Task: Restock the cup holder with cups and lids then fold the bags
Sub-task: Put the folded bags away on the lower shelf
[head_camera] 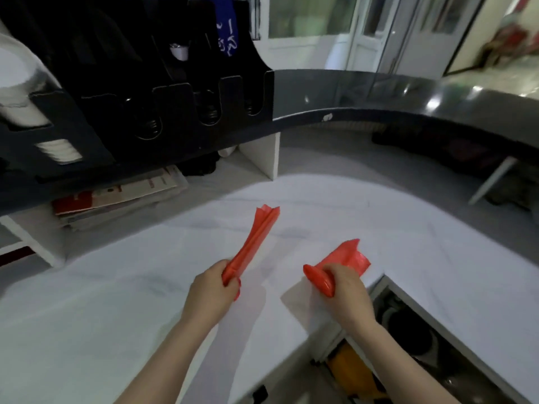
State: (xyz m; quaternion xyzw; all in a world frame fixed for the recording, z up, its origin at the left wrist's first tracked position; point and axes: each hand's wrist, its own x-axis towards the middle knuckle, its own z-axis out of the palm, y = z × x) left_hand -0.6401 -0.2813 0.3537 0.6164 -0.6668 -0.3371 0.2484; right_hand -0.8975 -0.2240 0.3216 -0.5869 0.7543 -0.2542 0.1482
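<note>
Over the near white surface (pixel 116 287), the left hand (pixel 214 290) grips the near end of the left bag (pixel 253 243), a red pleated strip whose long axis runs far-right. Apart to its right, the right hand (pixel 347 293) clutches the right bag (pixel 347 256), partly rolled. Two bags, one per hand. Far left, the cup holder (pixel 175 106) shows two cup stacks (pixel 58 150).

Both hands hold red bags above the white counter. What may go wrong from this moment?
1. The left hand grips only the lower end of the folded red bag. Its free top fans apart, so the folds may open.
2. The right hand holds the crumpled red bag near the edge of the white counter, beside the open gap. If the bag slips, it may fall in there.
</note>
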